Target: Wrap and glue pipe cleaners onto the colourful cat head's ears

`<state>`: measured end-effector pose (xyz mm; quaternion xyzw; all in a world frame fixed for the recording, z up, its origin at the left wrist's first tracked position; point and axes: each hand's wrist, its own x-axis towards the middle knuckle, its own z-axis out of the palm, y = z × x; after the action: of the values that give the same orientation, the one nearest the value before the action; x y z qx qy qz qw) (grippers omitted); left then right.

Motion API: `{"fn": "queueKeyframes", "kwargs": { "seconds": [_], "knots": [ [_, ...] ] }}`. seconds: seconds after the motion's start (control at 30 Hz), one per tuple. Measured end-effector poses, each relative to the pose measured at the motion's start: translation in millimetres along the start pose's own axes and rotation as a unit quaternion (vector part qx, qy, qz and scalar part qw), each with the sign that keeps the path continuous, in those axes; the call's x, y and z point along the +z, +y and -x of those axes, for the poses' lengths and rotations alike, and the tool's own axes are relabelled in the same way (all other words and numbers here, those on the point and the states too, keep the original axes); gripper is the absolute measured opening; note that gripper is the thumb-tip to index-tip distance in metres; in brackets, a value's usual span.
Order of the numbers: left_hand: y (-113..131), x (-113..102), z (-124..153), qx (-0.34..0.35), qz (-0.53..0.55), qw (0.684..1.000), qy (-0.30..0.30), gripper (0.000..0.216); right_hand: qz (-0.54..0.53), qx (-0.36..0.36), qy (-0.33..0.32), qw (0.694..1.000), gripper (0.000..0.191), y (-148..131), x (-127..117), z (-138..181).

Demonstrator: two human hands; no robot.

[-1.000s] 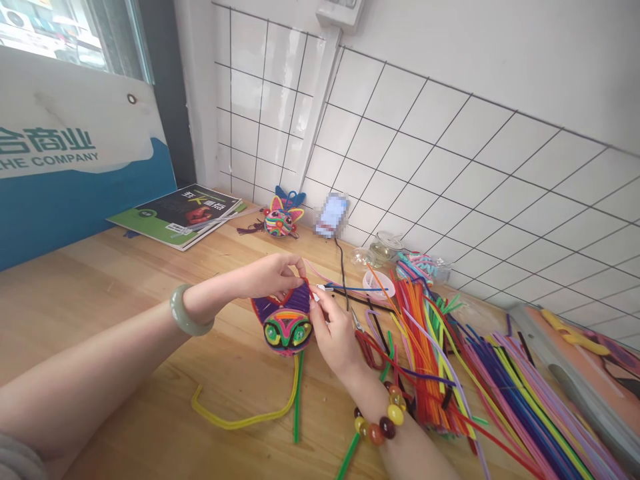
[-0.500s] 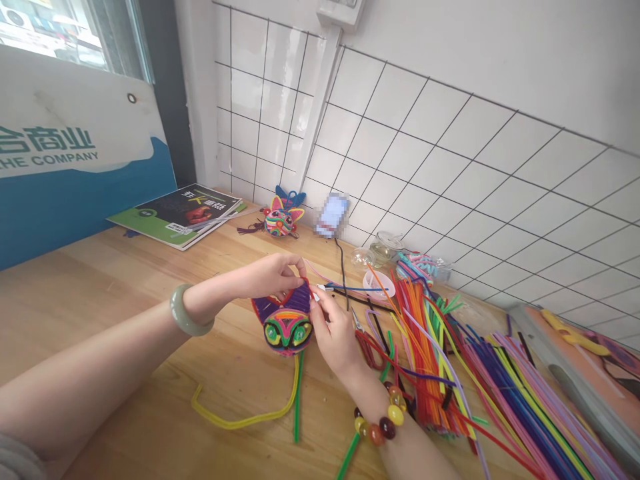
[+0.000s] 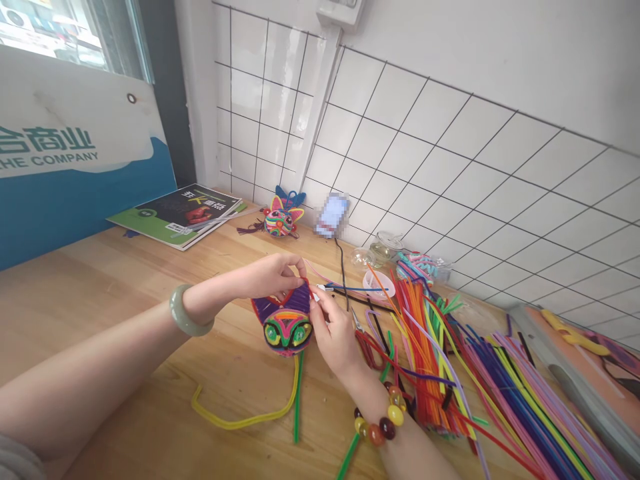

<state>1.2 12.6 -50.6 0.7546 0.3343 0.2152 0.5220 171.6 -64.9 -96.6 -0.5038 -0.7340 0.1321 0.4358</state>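
Note:
A pipe-cleaner animal head (image 3: 287,327) with green eyes, a pink and orange face and purple ears edged in red stands in front of me. My left hand (image 3: 273,277) pinches the top of its right-hand ear from behind. My right hand (image 3: 333,330) pinches the red edging on that same ear's outer side; the fingertips partly cover it. Below the head, a bent yellow pipe cleaner (image 3: 235,424) and a straight green pipe cleaner (image 3: 299,407) lie on the wooden table (image 3: 150,420).
Right of my hands are red-handled scissors (image 3: 370,350), an orange-red bundle of pipe cleaners (image 3: 423,353) and a multicoloured bundle (image 3: 540,400). Behind stand a finished craft animal (image 3: 280,220), a phone (image 3: 331,215), a pink bowl (image 3: 379,285) and a book (image 3: 180,213) at left.

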Motion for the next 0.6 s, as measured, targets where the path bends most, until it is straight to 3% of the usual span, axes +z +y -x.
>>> {"fn": "queueKeyframes", "kwargs": {
  "seconds": [0.6],
  "knots": [
    [3.4,0.5,1.7,0.005,0.002,1.0,0.0,0.018,-0.004,-0.001,-0.001,1.0,0.032,0.6,-0.2,1.3]
  ]
}}
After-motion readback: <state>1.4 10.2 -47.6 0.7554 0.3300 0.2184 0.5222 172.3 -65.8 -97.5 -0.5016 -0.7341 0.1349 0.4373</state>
